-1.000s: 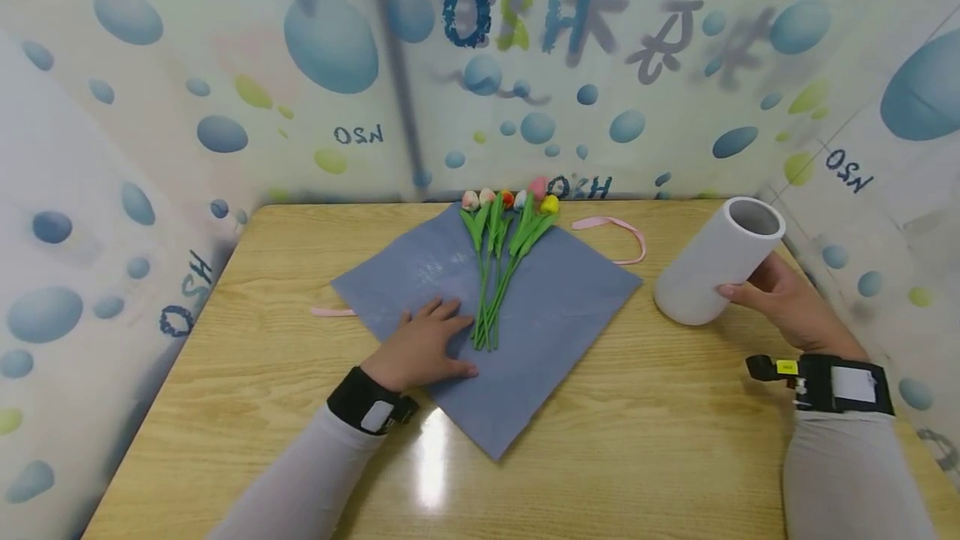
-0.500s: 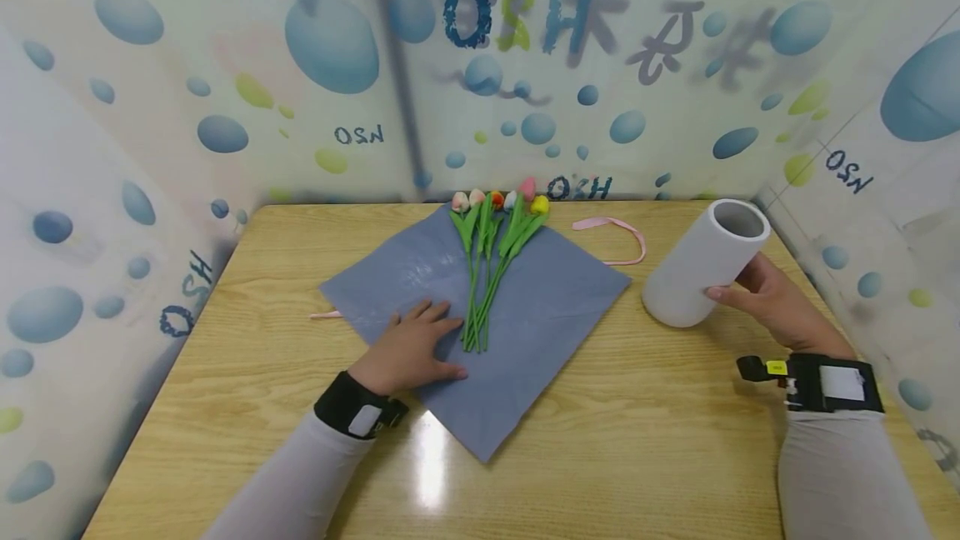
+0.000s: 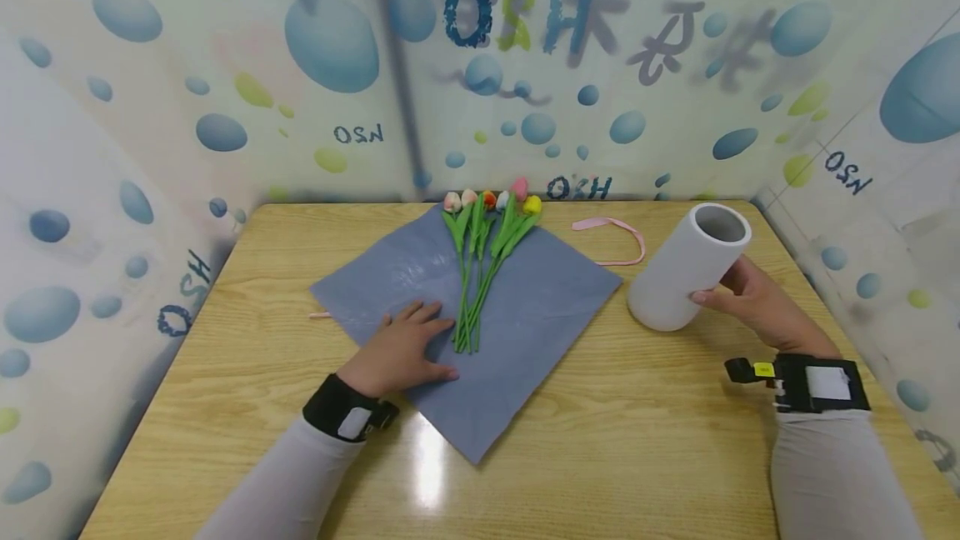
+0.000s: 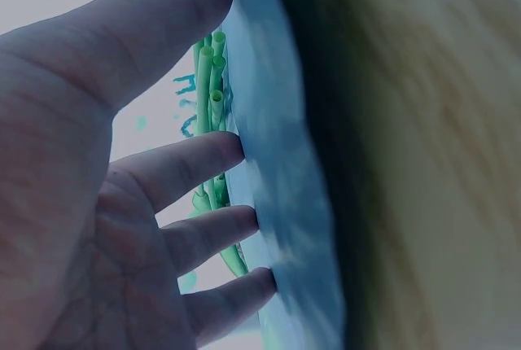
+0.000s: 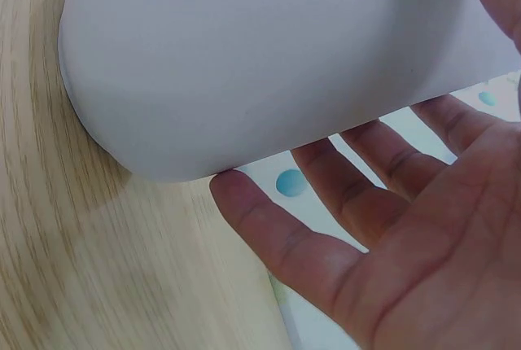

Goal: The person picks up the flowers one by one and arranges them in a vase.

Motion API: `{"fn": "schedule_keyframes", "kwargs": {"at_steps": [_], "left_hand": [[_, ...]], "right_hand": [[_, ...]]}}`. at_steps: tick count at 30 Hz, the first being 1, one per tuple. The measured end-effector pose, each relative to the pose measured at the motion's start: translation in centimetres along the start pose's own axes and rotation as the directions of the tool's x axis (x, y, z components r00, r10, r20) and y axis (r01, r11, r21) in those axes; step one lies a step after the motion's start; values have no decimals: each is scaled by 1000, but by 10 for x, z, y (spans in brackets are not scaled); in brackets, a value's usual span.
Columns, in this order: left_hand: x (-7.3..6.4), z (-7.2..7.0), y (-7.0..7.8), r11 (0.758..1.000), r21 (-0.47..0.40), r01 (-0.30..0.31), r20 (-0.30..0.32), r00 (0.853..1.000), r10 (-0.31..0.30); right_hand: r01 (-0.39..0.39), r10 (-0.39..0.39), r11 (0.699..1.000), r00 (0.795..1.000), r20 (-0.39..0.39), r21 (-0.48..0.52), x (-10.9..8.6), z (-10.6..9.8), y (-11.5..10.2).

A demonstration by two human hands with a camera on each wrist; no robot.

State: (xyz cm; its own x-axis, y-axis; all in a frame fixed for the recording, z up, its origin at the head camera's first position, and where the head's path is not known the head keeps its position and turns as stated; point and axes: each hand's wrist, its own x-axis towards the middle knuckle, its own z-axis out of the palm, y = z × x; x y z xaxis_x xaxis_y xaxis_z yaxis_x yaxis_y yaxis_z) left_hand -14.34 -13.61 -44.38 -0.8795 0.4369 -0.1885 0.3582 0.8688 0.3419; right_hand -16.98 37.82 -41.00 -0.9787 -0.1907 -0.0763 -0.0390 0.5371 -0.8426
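My left hand (image 3: 397, 350) lies with spread, fairly straight fingers on a blue-grey sheet of wrapping paper (image 3: 525, 315). In the left wrist view its fingertips press on the paper (image 4: 285, 163), whose edge stands off the table. Right beside those fingers, several artificial tulips (image 3: 480, 273) lie on the sheet, stems toward me, with pink, orange, white and yellow heads. At the right, my right hand (image 3: 765, 307) holds a white cylindrical vase (image 3: 678, 273) between thumb and fingers. The vase leans to the right, its open mouth up, its base at the tabletop. Its inside looks bare.
A pink ribbon (image 3: 618, 227) curls on the wooden table (image 3: 637, 457) behind the paper's right corner. Another pink strip (image 3: 320, 315) sticks out at the paper's left. Patterned walls (image 3: 480, 107) close off the back and both sides.
The paper with the tulips has slid a little left under my left hand. My right hand has shifted left too, bringing the tilted vase along.
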Motion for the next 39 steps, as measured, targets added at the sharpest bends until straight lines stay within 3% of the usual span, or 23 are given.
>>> {"fn": "schedule_keyframes", "kwargs": {"at_steps": [6, 18, 31, 39], "left_hand": [[-3, -1, -5, 1000, -3, 11, -8, 1000, -11], [-9, -5, -13, 999, -18, 26, -12, 1000, -26], [-11, -5, -23, 1000, -11, 27, -14, 1000, -27], [-11, -7, -26, 999, -12, 34, -11, 999, -34]], "right_hand": [[8, -8, 1000, 999, 38, 22, 1, 6, -5], [64, -61, 997, 995, 83, -37, 5, 21, -13], [99, -102, 994, 991, 87, 36, 9, 42, -22], [166, -171, 985, 978, 117, 55, 12, 49, -24]]}}
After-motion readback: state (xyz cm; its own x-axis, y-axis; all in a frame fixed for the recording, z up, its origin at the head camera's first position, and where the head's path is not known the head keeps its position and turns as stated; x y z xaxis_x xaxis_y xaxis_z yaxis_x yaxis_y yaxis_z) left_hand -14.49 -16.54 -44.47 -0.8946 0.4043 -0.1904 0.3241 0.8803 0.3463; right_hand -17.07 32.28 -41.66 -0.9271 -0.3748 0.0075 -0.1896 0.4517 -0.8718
